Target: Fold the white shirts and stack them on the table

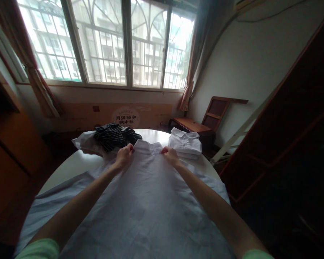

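Note:
A white collared shirt (148,201) lies spread over a round white table (61,175), its collar end at the far side and its sleeves out to both sides. My left hand (124,157) pinches the cloth just left of the collar. On the other side of the collar, my right hand (169,154) grips the shirt between thumb and fingers. Both arms are stretched forward over the shirt. Close beyond my right hand sits a stack of folded white shirts (185,142). A heap of black striped clothing (112,136) rests beyond my left hand.
White cloth or wrapping (83,141) lies under the striped heap. Behind the table are a wide printed cardboard panel (151,115) and barred windows. A wooden chair (190,125) stands at the back right, near a leaning white ladder-like frame (233,135).

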A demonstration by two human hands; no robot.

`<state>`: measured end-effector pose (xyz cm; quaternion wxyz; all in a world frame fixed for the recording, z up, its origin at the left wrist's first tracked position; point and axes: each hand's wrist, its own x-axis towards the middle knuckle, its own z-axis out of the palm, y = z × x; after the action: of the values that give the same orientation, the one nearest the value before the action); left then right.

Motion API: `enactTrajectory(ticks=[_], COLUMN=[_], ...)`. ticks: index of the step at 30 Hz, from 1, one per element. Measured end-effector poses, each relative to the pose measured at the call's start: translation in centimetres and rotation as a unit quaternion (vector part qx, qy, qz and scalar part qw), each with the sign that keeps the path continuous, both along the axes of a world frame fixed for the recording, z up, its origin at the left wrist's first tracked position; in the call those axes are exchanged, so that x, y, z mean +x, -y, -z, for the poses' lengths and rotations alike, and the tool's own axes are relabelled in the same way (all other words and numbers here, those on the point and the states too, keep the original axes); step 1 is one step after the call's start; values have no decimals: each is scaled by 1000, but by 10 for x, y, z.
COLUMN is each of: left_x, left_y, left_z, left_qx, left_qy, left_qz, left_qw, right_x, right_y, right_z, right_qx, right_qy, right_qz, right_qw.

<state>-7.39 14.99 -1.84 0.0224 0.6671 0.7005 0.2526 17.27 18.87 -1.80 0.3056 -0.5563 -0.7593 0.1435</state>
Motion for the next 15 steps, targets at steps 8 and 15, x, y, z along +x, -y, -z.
enactTrajectory(ticks=[8, 15], left_x=[50, 51], left_y=[1, 20], left_z=[27, 59], left_qx=[36, -11], left_qy=[-53, -75], left_qz=[101, 201], left_qw=[993, 977], right_x=[-29, -33], right_y=[16, 71], right_z=[21, 58], right_qx=[95, 32], right_qy=[97, 114], right_qz=[21, -148], right_qw=[991, 982])
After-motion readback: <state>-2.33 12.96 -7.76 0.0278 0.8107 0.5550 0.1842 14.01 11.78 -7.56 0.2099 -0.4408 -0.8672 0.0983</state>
